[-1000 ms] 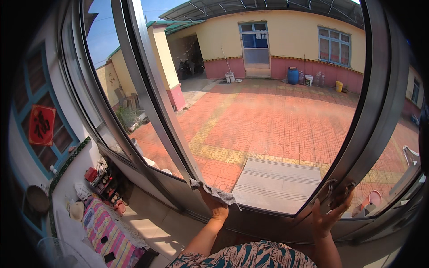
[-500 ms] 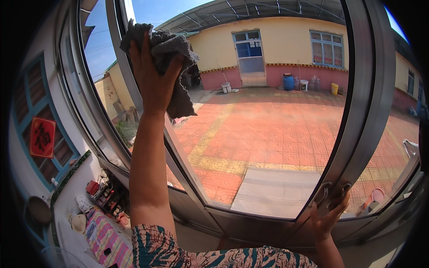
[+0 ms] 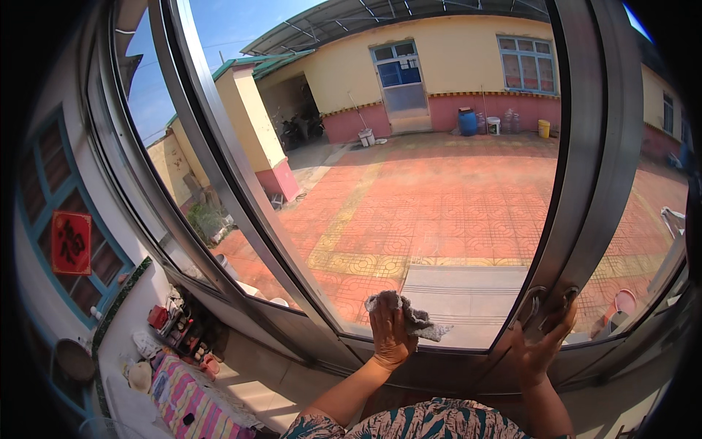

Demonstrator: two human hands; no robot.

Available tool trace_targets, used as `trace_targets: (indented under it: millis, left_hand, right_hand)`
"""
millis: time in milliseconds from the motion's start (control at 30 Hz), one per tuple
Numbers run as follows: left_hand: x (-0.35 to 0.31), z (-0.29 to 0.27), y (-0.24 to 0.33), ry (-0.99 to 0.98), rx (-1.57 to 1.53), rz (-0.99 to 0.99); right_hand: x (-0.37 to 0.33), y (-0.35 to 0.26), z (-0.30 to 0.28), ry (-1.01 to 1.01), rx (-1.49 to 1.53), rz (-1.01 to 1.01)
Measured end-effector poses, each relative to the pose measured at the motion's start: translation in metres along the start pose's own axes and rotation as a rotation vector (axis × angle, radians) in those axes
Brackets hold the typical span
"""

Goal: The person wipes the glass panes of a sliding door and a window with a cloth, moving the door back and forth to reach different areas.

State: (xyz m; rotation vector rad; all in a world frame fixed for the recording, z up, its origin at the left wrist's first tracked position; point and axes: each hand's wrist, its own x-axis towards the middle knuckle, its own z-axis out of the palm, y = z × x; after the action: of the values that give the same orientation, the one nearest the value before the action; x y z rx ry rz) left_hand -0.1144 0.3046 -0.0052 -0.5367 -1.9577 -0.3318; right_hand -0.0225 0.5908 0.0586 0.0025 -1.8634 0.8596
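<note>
My left hand (image 3: pixel 391 340) presses a crumpled grey cloth (image 3: pixel 426 326) against the lower part of the glass pane (image 3: pixel 439 219), just above the bottom rail. Part of the cloth sticks out to the right of my fingers. Over on the right, my right hand (image 3: pixel 540 355) is at the metal door stile (image 3: pixel 585 183), with its thumb apart and its fingers curled at the right-hand door handle (image 3: pixel 571 293). A second curved handle (image 3: pixel 532 304) sits just left of those fingers.
Metal frame posts (image 3: pixel 219 161) stand to the left. Inside, at lower left, are a striped cloth cover (image 3: pixel 190 395), a shoe rack (image 3: pixel 183 329) and a red wall sign (image 3: pixel 72 243). Beyond the glass lies a tiled yard with a blue barrel (image 3: pixel 467 122) and a yellow bucket (image 3: pixel 543 129).
My left hand has brought the cloth from the upper left of the pane down to its lower edge, toward the middle. My right hand stays by the handles.
</note>
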Motion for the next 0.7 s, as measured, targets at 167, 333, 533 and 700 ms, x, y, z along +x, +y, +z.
trace_targets:
  millis: [167, 333, 533, 700]
  left_hand:
    - [0.033, -0.011, -0.018, -0.018, 0.024, -0.015]
    - [0.208, -0.102, -0.057, 0.277, 0.127, 0.045]
    - [0.393, -0.139, -0.056, 0.596, -0.069, 0.177]
    - [0.455, -0.142, 0.01, 0.615, 0.09, 0.43]
  right_hand:
    - [-0.004, 0.012, -0.001, -0.027, 0.003, 0.026]
    - [-0.001, 0.003, 0.003, -0.014, 0.008, 0.0]
    - [0.007, -0.005, 0.001, 0.021, -0.093, -0.027]
    - [0.007, -0.005, 0.005, 0.017, -0.043, -0.061]
